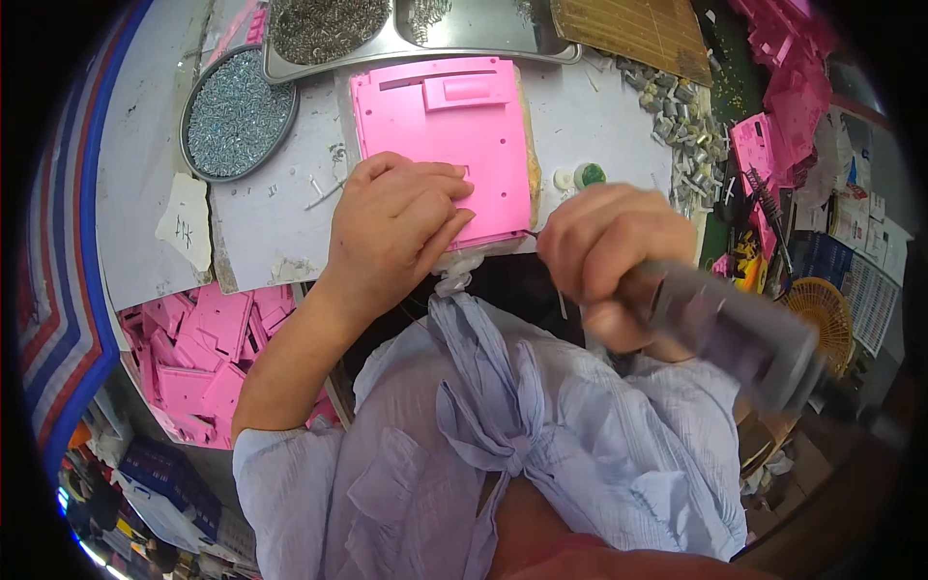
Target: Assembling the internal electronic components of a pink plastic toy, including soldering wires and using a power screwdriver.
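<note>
A pink plastic panel point(406, 145) with a slot and a raised rectangular part near its far edge lies on the worktable in front of me. My left hand point(401, 213) rests on its near left area, fingers stretched out and apart on the surface. A dark grey electric screwdriver point(725, 333) is gripped in my right hand point(614, 251), its body slanting back to the lower right and blurred. Its thin bit points at the panel's near right corner; whether it touches a screw there is too small to tell.
A round dish of small screws point(242, 114) stands at the left. Metal trays point(425, 60) with small springs sit at the far edge. Loose metal pieces point(681, 121) lie beneath cardboard point(633, 34) at the right. Pink parts point(203, 358) fill a container below left.
</note>
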Motion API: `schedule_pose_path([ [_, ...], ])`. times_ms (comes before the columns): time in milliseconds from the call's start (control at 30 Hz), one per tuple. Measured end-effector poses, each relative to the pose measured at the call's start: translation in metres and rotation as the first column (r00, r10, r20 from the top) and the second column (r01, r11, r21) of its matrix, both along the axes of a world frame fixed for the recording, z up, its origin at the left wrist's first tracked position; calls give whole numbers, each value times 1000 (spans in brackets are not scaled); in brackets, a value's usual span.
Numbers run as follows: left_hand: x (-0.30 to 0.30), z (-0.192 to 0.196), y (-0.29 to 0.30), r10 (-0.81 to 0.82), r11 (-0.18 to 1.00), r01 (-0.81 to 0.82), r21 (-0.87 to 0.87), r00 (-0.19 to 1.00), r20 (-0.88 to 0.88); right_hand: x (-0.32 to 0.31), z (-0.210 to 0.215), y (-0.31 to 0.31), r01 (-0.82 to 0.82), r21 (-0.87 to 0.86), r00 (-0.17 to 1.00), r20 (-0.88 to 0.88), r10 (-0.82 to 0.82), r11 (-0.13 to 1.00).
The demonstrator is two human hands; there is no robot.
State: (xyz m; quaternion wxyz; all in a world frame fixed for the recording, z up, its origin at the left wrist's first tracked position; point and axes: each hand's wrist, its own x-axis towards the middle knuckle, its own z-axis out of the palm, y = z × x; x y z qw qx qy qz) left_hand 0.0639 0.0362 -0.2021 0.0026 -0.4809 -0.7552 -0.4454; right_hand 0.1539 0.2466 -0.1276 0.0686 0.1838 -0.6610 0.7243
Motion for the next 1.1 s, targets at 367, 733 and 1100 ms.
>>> schedule_pose_path([
  [367,-1,-7,1,21,999,-21,30,1000,6,-33,-10,-9,61,144,996,-76,-51,988],
  [733,24,23,-8,125,992,-125,-21,992,3,-39,33,-7,-206,-280,973,-160,166,937],
  [1100,27,21,-11,82,996,-81,-38,996,17,-39,22,-21,-142,-290,987,-113,114,947],
])
